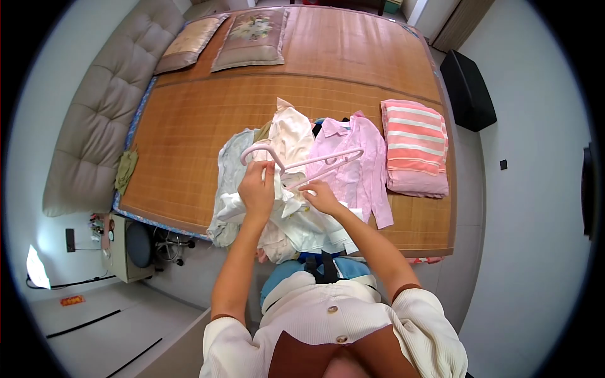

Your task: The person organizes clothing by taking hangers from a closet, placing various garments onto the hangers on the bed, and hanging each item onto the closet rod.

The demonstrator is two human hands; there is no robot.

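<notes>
My left hand (257, 187) is closed around a pink clothes hanger (324, 157) just below its hook. The hanger is tilted, with its bars reaching to the right. Fingers of my right hand (321, 197) pinch the white shirt (315, 223) near its collar, beside the hanger's lower arm. The shirt hangs over the bed's near edge, partly hidden by my forearms. Beyond my hands lies a cream satin garment (290, 129). A pink button-up shirt (346, 142) is spread to the right, and a pale grey garment (230, 154) lies to the left.
A bamboo mat (183, 120) covers the bed. A folded pink striped blanket (416, 148) sits at the right. Two pillows (252, 38) (192, 44) are at the far left by the padded headboard (110, 94). An office chair (167, 246) stands at lower left.
</notes>
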